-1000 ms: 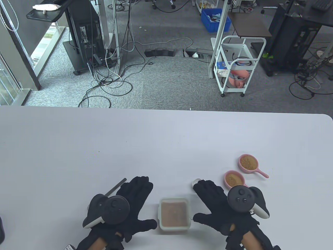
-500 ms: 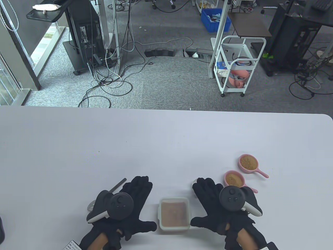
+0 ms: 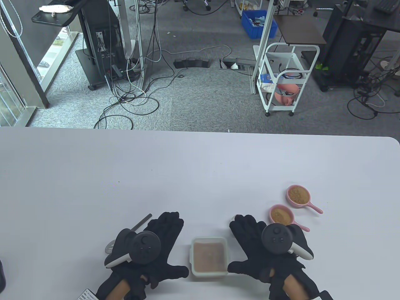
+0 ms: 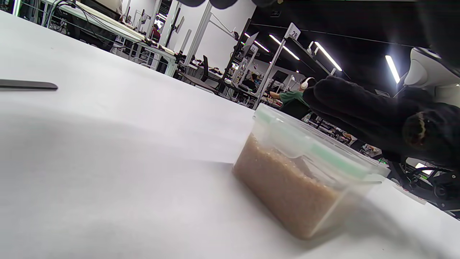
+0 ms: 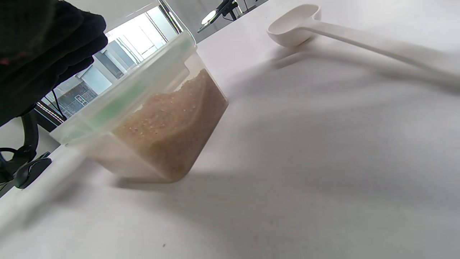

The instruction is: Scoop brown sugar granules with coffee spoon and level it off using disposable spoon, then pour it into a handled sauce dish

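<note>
left grip [image 3: 156,243] spread flat, nothing held | right grip [image 3: 259,247] spread flat too | clear plastic tub of brown sugar granules [image 3: 208,257] sat between them on white surface [image 3: 200,175]

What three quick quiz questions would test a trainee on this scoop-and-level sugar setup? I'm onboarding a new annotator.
1. True or false: the right hand grips the white disposable spoon.
2. How many pink handled sauce dishes already hold sugar?
3. Which side of the sugar container does the metal coffee spoon lie on? A) the person's left B) the person's right

Key: 1. False: it lies flat above the spoon. 2. Two. 3. A, partly under the left hand.
</note>
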Motion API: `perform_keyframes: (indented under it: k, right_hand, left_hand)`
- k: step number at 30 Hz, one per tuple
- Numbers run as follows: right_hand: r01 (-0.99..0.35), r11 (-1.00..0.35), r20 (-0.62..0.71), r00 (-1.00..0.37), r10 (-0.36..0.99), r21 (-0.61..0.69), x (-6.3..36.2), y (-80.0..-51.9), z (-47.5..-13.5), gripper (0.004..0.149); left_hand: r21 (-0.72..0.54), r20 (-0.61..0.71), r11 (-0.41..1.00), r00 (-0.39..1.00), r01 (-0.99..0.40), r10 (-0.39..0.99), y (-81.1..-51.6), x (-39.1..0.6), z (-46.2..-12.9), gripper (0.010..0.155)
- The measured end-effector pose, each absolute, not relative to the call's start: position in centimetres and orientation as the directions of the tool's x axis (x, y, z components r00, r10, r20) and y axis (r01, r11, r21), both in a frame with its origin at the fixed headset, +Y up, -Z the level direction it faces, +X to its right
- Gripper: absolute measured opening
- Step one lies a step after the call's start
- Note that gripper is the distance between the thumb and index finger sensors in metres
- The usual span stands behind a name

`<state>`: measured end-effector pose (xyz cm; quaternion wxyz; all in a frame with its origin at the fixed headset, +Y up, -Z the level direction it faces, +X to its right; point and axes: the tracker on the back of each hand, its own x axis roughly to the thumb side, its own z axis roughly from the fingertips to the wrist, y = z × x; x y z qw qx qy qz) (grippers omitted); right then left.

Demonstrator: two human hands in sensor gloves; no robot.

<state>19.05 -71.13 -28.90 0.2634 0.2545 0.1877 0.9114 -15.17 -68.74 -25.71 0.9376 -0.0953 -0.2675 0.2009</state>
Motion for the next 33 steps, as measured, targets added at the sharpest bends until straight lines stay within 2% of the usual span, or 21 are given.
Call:
perform_keyframes:
  k: [33]
  right_hand:
    - [-0.401, -0.792, 0.335, -0.748, 0.573, 0.461, 19.81, -71.15, -29.16, 0.103]
  left_hand:
    - [-0.286, 0.470, 0.894, 0.762, -0.346, 0.445, -68.28, -15.63, -25.31, 0.119]
